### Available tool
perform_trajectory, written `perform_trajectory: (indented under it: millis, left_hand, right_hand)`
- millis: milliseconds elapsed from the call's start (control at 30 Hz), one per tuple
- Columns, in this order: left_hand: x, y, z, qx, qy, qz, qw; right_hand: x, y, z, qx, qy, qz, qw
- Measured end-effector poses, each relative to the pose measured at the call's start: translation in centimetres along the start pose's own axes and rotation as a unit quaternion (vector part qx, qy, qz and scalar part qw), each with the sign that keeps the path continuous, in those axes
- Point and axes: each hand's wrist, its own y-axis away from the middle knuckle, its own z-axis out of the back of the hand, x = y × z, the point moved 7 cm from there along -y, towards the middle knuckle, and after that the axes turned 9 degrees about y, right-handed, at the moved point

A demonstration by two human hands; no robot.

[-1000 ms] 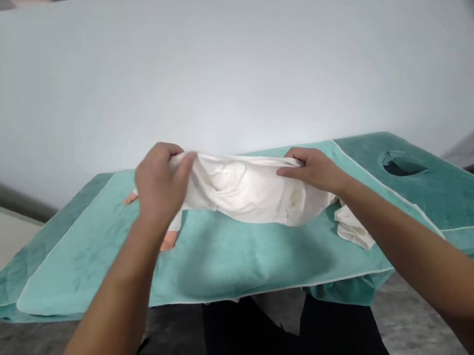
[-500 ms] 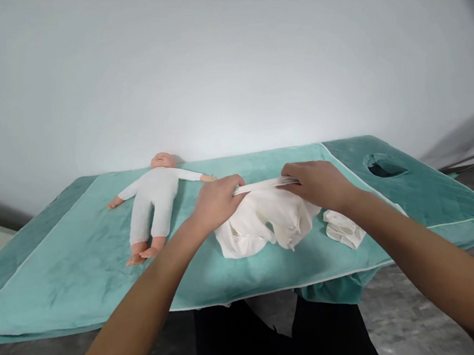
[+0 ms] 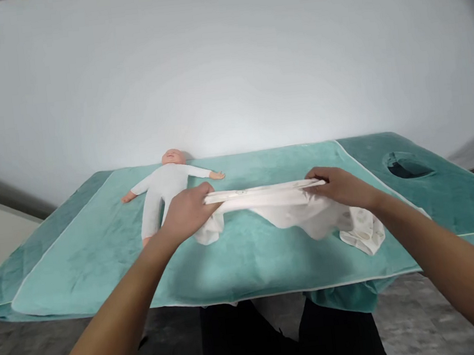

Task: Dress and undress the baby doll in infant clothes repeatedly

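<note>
Right now, through the head camera, I have the white, soft cloth garment [image 3: 279, 198] stretched between two bare hands above the teal, plush sheet with pale piping [image 3: 101, 254]. My left hand [image 3: 189, 208] grasps one end of its upper edge, thumb and fingers closed on the fabric; my right hand [image 3: 337, 185] pinches the other end in the same way. Between them the edge runs nearly straight and level, while the looser cloth droops below (blurred towards the right hand, so I can't make out its exact shape).

Beyond my left hand, the baby doll in a white, long-sleeved body suit [image 3: 169, 179] lies face up on the sheet, arms spread, head near the plain pale wall [image 3: 225, 66]. That hand and forearm hide part of its legs. Near my right wrist rests a small, crumpled white cloth with faint printed spots [image 3: 363, 232]; I cannot tell whether the drooping fabric touches it. Farther right, the darker teal, padded bed cover [image 3: 446, 198] has an oval opening [image 3: 409, 166].
</note>
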Motion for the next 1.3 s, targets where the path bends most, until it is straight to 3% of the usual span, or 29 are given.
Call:
perform_trajectory:
  millis: [100, 200, 300, 400, 467, 567, 667, 800, 867, 967, 1033, 1133, 1200, 1300]
  left_hand:
    - [1.8, -0.7, -0.7, 0.072, 0.011, 0.001, 0.997]
    - [5.0, -4.0, -2.3, 0.082, 0.028, -0.005, 0.996]
    - [8.9, -9.1, -5.7, 0.059, -0.035, 0.028, 0.997]
    - [11.5, -13.8, -10.1, 0.066, -0.099, 0.067, 0.991]
    - [12.3, -16.2, -12.5, 0.077, -0.131, 0.092, 0.984]
    - [12.7, -19.2, -14.2, 0.059, -0.187, 0.104, 0.975]
    - [13.1, -21.9, -14.7, 0.028, -0.232, 0.091, 0.968]
    - [13.7, -23.9, -15.6, 0.006, -0.232, 0.083, 0.969]
    - [13.0, -23.6, -16.1, -0.008, -0.224, 0.063, 0.973]
    - [9.7, -20.8, -17.1, -0.015, -0.179, -0.046, 0.983]
    - [6.8, -17.2, -18.0, 0.030, -0.123, -0.152, 0.980]
    - [3.9, -10.8, -19.2, 0.118, -0.065, -0.280, 0.951]
    - [3.8, -7.5, -19.3, 0.130, -0.075, -0.311, 0.939]
    - [5.2, -5.1, -19.3, 0.107, -0.144, -0.297, 0.938]
  right_hand:
    - [-0.4, 0.1, -0.2, 0.058, 0.000, -0.003, 0.998]
    - [-0.5, -1.8, -0.3, 0.047, 0.015, -0.021, 0.999]
    - [-1.7, -6.1, -1.9, 0.019, 0.111, -0.065, 0.992]
    - [-4.4, -11.3, -5.4, 0.029, 0.234, -0.096, 0.967]
    - [-6.4, -14.3, -7.7, 0.027, 0.284, -0.100, 0.953]
    - [-8.8, -17.8, -9.8, -0.005, 0.322, -0.102, 0.941]
    - [-10.2, -20.3, -10.6, -0.032, 0.344, -0.107, 0.932]
    - [-10.1, -22.7, -10.8, -0.058, 0.364, -0.091, 0.925]
    - [-9.7, -22.9, -11.1, -0.065, 0.367, -0.055, 0.926]
    - [-8.7, -20.9, -11.3, -0.116, 0.365, 0.025, 0.923]
    - [-8.2, -17.5, -11.8, -0.130, 0.352, 0.094, 0.922]
    - [-7.5, -11.0, -13.4, -0.079, 0.332, 0.192, 0.920]
    - [-7.2, -7.1, -14.0, -0.059, 0.338, 0.209, 0.916]
    - [-6.6, -4.2, -13.8, -0.064, 0.376, 0.169, 0.909]
